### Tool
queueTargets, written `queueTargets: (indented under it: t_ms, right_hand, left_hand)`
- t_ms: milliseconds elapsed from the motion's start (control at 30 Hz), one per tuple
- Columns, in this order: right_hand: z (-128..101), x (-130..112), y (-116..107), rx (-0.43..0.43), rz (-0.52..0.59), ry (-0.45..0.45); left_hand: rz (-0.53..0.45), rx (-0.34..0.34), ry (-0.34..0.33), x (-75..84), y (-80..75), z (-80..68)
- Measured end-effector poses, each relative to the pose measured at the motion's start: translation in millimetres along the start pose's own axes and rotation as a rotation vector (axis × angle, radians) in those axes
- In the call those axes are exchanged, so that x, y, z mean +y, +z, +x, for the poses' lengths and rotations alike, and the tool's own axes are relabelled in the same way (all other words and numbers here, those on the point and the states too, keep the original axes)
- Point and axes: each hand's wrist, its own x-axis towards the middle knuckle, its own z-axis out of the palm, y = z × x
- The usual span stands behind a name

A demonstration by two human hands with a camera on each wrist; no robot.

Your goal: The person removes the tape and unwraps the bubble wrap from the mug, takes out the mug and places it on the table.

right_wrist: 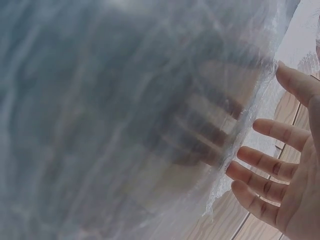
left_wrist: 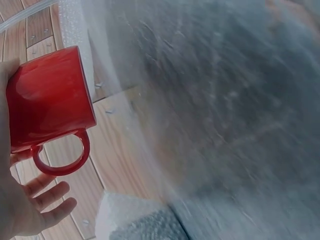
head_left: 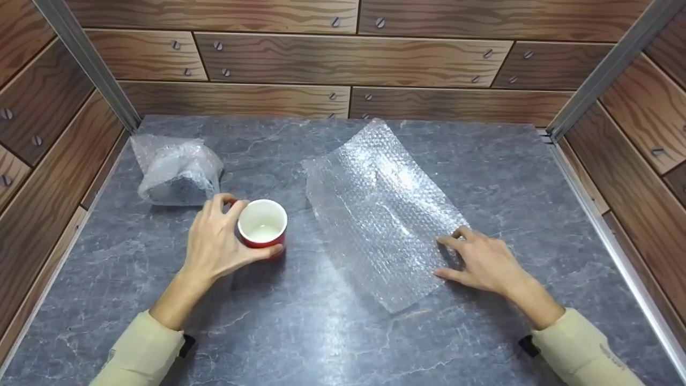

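On the grey tabletop (head_left: pixel 332 332), left hand (head_left: pixel 214 244) grips red mug (head_left: pixel 262 224); right hand (head_left: pixel 482 262) lies spread, fingertips on bubble wrap sheet (head_left: pixel 380 209); wrapped bundle (head_left: pixel 177 170) behind.

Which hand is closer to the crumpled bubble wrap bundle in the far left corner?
The left hand, which grips the red mug just in front of the bundle. The right hand is far across the table, touching the flat bubble wrap sheet.

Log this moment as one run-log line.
left hand: grips red mug, upright on table | right hand: fingers straight at bubble wrap sheet edge | bubble-wrapped bundle: far left
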Motion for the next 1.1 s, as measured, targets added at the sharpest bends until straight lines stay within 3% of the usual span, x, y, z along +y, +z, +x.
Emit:
queueTargets:
  t_ms: [1100]
  right_hand:
    - [-1.3, 0.3, -2.1, -0.008, -0.001, 0.013]
  left_hand:
    - [-0.002, 0.049, -0.269, -50.6, -26.5, -39.8]
